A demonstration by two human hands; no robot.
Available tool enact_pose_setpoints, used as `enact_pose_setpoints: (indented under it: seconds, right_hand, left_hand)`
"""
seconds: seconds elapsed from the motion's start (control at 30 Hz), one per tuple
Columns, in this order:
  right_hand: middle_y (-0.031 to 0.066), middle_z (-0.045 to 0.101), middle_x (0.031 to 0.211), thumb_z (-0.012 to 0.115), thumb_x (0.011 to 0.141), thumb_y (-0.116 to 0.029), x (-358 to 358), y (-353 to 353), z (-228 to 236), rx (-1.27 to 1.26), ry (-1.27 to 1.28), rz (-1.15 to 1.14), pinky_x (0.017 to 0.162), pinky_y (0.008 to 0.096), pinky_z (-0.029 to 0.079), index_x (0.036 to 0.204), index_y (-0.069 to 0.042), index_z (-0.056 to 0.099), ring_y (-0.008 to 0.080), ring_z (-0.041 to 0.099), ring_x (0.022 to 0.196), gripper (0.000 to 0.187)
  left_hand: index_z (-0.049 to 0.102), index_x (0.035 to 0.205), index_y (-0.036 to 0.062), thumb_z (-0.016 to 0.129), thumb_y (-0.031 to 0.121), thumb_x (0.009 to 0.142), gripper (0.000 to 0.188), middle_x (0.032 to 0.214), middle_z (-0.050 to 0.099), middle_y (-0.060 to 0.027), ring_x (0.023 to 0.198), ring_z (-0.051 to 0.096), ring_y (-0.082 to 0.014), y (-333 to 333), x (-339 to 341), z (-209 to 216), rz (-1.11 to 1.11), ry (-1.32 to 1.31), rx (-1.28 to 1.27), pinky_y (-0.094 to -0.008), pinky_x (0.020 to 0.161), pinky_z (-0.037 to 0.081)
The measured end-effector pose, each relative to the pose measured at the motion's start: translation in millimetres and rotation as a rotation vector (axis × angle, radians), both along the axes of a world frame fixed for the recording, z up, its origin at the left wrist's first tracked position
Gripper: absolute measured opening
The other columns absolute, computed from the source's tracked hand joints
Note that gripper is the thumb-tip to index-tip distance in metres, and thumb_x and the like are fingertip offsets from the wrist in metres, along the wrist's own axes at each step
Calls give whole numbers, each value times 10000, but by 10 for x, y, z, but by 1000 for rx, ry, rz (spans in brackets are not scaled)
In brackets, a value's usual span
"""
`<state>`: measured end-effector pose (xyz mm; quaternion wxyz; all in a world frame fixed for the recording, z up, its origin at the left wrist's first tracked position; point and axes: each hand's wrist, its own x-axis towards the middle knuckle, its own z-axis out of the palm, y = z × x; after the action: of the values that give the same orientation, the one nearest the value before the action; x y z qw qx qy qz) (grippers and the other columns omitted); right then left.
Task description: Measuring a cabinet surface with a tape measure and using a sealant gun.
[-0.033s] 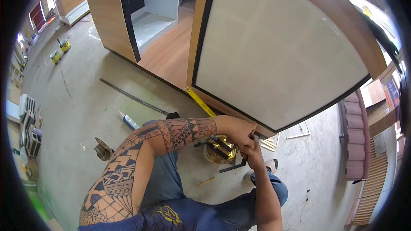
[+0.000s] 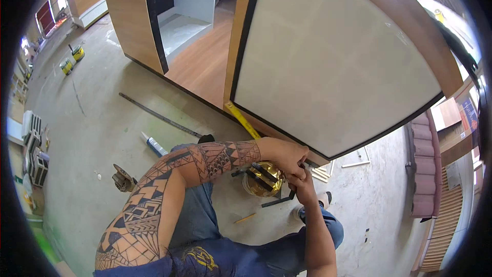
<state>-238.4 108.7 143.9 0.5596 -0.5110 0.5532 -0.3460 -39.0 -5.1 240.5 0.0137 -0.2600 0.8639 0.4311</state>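
My tattooed left arm reaches across to the lower right corner of a white panel (image 2: 333, 66) with a black edge. At that corner my left hand (image 2: 291, 158) is closed, its fingers bent against my right hand (image 2: 303, 187). My right hand is also closed, around something dark that I cannot make out. A yellow tape measure blade (image 2: 243, 120) lies along the panel's lower edge and passes behind my left forearm; its case is hidden. Just below the forearm stands a round tub (image 2: 261, 187) with shiny gold inside and black bars across its top.
A sealant tube (image 2: 154, 144), a long dark strip (image 2: 159, 115) and a pencil (image 2: 245, 218) lie on the floor. A wood-faced cabinet (image 2: 128, 20) stands ahead. Stacked boxes (image 2: 36, 149) are at left, ribbed mauve tiles (image 2: 425, 166) at right.
The visible end of the tape blade has shifted slightly to the right along the panel. My hands stay closed at the same corner.
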Motion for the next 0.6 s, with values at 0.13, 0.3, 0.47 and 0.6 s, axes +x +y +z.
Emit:
enact_pose_setpoints:
  seconds: [0.13,0.3,0.47,0.6]
  right_hand:
    - [56,749,1097,840,943,-258,-24,47,95,36,8,-205,915,323,541,1217,7,746,161,672,983,393]
    - [89,762,1136,870,939,-216,-249,-175,466,-355,140,-357,933,330,558,1275,49,726,160,692,1026,452]
    - [135,719,1114,881,913,-207,-485,-720,1202,-707,725,-317,912,378,595,1313,-9,735,232,732,995,470]
    - [148,686,1105,882,906,-221,-363,-1238,1721,-920,753,-224,906,387,597,1302,-38,750,277,732,985,456]
  left_hand:
    - [695,1139,9,762,361,886,438,1118,735,-218,1051,726,-430,-217,34,66,152,295,-446,-518,926,578]
    - [611,1189,24,789,190,884,390,1165,627,-174,1109,618,-368,-690,308,295,798,939,-1098,-479,1020,497]
    - [594,1202,56,756,213,947,341,1094,587,-84,946,567,-224,-998,499,341,1363,1156,-368,-407,889,512]
    - [623,1212,73,731,221,1011,272,995,584,-36,897,612,-172,-1112,591,305,1306,1167,716,-330,782,527]
